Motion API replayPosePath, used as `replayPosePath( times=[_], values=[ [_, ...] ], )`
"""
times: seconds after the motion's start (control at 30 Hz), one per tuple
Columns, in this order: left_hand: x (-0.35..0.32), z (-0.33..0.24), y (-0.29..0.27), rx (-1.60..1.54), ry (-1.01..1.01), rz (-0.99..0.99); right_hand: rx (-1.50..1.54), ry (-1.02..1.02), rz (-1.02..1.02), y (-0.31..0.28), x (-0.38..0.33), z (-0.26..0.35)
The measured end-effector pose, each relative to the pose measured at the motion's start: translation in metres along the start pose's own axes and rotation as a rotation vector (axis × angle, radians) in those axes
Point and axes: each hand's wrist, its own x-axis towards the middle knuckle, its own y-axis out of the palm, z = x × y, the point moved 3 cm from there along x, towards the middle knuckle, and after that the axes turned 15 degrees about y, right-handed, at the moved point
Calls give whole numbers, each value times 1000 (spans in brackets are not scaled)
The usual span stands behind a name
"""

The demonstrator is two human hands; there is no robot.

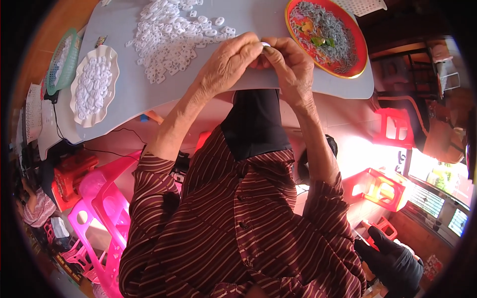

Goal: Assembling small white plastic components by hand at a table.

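Observation:
Above the table's near edge, my left hand [229,63] and my right hand [292,67] meet, fingers pinched together. Between their fingertips shows a small white plastic piece [266,44], mostly covered by the fingers. Just beyond my left hand, a loose pile of small white oval plastic pieces with holes [161,42] spreads over the table. To the right of my right hand lies a round red tray with a gold rim [358,63]. It holds a heap of thin grey, metal-looking parts [343,37] and a few yellow and green bits.
At the left of the grey table [134,94] stands a wavy-edged white dish [116,64] of white oval pieces. A green basket [76,54] with white contents is beside it. A pink plastic chair [107,198] stands at lower left; red stools [385,191] are at right.

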Motion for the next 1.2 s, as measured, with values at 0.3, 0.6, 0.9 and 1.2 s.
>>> replayPosePath(
  times=[0.3, 0.6, 0.9, 1.2],
  values=[
    [-28, 0, 3, -159, -104, -236, -194, -340, -390, -62, 110, 122],
    [-40, 1, -8, -372, -11, -560, -941, -326, 30, 4, 100, 76],
    [-35, 2, -9, -307, -55, -536, -1061, -195, 204, 27, 92, 21],
    [-33, 17, -18, -587, -236, -608, -698, -150, 240, 17, 61, 43]
  ],
)
